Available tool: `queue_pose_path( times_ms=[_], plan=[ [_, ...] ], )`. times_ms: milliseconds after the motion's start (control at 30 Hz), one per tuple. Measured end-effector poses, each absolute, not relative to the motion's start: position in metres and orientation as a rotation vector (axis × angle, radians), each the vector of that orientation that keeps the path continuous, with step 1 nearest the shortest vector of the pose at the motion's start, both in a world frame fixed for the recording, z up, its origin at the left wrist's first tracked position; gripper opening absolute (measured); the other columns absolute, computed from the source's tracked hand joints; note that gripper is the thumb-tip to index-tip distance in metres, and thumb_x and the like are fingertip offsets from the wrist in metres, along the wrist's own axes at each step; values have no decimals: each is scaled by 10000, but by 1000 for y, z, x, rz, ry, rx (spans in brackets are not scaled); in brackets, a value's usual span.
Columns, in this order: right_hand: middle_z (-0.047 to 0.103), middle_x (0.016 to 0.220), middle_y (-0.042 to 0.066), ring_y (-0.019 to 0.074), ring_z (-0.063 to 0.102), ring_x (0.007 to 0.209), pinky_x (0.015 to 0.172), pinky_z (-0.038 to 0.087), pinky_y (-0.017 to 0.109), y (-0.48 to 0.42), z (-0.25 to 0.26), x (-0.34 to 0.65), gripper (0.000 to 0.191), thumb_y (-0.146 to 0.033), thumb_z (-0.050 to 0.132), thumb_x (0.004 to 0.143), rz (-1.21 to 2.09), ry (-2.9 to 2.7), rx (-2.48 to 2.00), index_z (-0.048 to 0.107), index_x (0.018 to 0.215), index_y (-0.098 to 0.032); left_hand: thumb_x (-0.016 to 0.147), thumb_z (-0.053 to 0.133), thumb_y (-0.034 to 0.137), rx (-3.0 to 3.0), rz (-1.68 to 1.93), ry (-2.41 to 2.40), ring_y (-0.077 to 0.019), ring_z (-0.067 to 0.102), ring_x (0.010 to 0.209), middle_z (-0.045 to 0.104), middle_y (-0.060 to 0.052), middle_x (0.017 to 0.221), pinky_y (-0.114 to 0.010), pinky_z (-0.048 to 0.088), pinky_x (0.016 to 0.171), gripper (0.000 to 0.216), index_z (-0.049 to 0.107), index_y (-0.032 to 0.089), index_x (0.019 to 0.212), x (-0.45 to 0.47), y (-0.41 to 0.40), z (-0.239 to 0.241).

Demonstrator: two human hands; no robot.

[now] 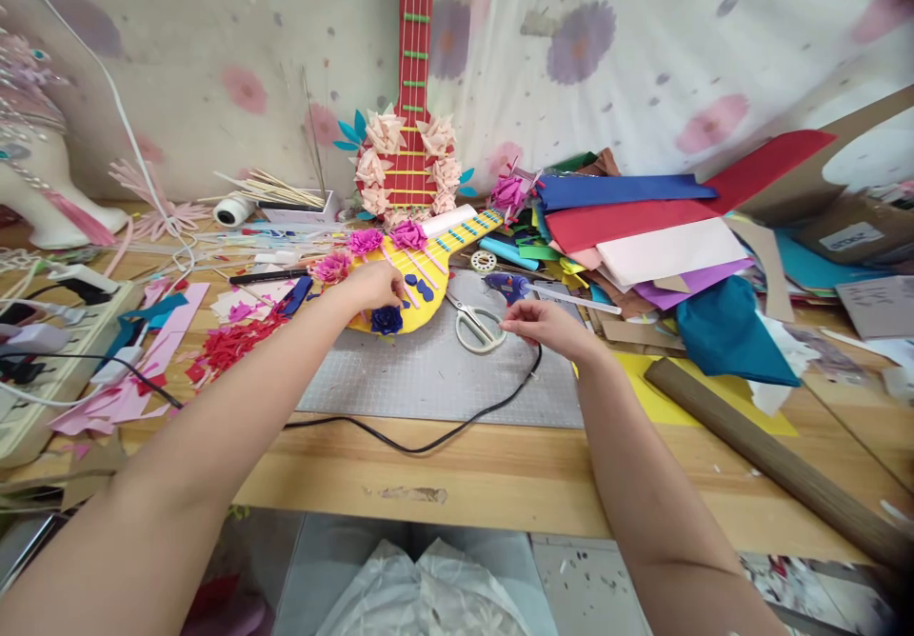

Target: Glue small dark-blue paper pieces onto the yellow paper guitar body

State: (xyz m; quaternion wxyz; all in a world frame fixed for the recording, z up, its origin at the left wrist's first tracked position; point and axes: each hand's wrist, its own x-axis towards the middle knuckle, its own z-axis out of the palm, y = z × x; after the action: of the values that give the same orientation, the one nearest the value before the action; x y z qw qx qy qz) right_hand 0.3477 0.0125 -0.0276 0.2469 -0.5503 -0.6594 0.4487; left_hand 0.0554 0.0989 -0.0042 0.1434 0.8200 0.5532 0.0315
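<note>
A: Far left, what do we log?

B: A power strip, plugs in it. Beside it we note pink paper strips, then a heap of red scraps.

A: Next across, the left hand?

B: We have the left hand over the yellow guitar, close to a dark blue flower at the body's near edge. Fingers bent, tips held narrow; whether they grip anything, we cannot tell.

A: And the guitar itself?

B: Lying flat, partly on the grey mat, neck pointing up and to the right. We see pink flowers along its upper edge. Behind it a red guitar stands upright, ringed with pale flowers.

A: Right of that?

B: Scissors on the mat, handles toward us, then a blue glue gun. The right hand is just beside the scissor handles, thumb and fingers drawn together. Contact or anything pinched: we cannot tell.

A: Far right?

B: We record piled coloured paper and, nearer us, a brown tube lying aslant.
</note>
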Motion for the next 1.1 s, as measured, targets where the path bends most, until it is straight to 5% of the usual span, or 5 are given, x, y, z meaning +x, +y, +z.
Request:
queue_pose_path(
  times_ms=[233, 433, 767, 1100],
  plan=[
    [482, 531, -49, 74, 405, 441, 424, 287, 219, 13, -33, 364, 371, -531, 647, 625, 1180, -1759, -1593, 541, 732, -192, 595, 691, 257, 2258, 139, 1527, -128, 553, 597, 645, 6, 662, -231, 363, 524, 116, 622, 182, 652, 56, 97, 4],
    [492, 498, -30, 94, 408, 415, 405, 285, 234, 17, -43, 372, 360, -529, 654, 607, 971, -1644, -1799, 537, 683, -197, 600, 710, 212, 2076, 285, 1503, -149, 616, 645, 670, 11, 722, -238, 415, 559, 285, 550, 195, 834, 48, 96, 1],
    [600, 829, 62, 171, 549, 692, 627, 419, 287, 39, -73, 352, 396, -454, 663, 635, 383, -1518, -1815, 543, 882, -169, 543, 772, 260, 2173, 248, 1587, -160, 607, 651, 655, 7, 709, -244, 415, 556, 339, 587, 188, 817, 47, 96, 1],
    [662, 912, 102, 220, 602, 825, 717, 426, 306, 44, -75, 347, 350, -453, 616, 717, 416, -1556, -1883, 603, 911, -163, 536, 760, 187, 2019, 360, 1493, -153, 630, 667, 677, -10, 705, -252, 465, 597, 247, 616, 173, 736, 42, 103, -9]
  ],
)
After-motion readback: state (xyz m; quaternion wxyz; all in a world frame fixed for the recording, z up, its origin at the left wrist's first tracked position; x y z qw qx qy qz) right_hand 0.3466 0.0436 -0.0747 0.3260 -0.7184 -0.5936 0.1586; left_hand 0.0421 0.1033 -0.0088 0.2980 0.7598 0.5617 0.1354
